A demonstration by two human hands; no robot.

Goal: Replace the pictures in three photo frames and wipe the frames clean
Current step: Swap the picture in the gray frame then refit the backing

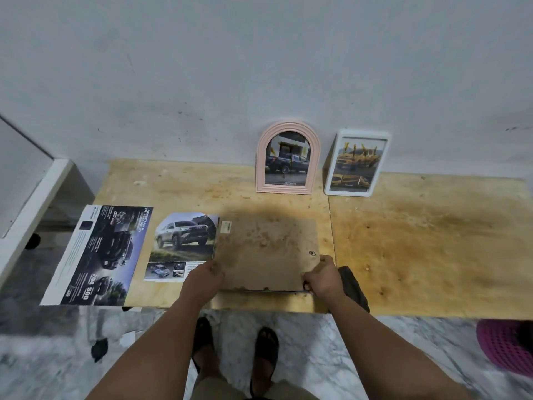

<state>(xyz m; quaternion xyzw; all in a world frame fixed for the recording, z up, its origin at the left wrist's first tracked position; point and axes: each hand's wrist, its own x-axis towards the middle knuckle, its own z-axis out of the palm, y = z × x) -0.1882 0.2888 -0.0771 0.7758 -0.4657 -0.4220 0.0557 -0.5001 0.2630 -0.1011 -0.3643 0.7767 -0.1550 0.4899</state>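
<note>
- Hands hold a brown backing board (pixel 266 252) that lies flat on the plywood table (pixel 432 241), near its front edge.
- Left hand (pixel 203 277) grips the board's near left corner, fingers curled over its edge.
- Right hand (pixel 323 275) grips the near right corner, fingers curled round the edge; a dark strip shows under the board's front edge, so a frame may lie beneath it, though that cannot be told for sure.
- A dark cloth (pixel 353 287) lies on the table just behind the right hand.
- A truck picture (pixel 184 246) lies flat, touching the board's left side, with a larger car leaflet (pixel 101 255) further left, overhanging the table's front.
- Against the wall stand a pink arched frame (pixel 287 158) showing a dark pickup and, just beside it on the right, a white frame (pixel 357 163) showing a yellow vehicle.
</note>
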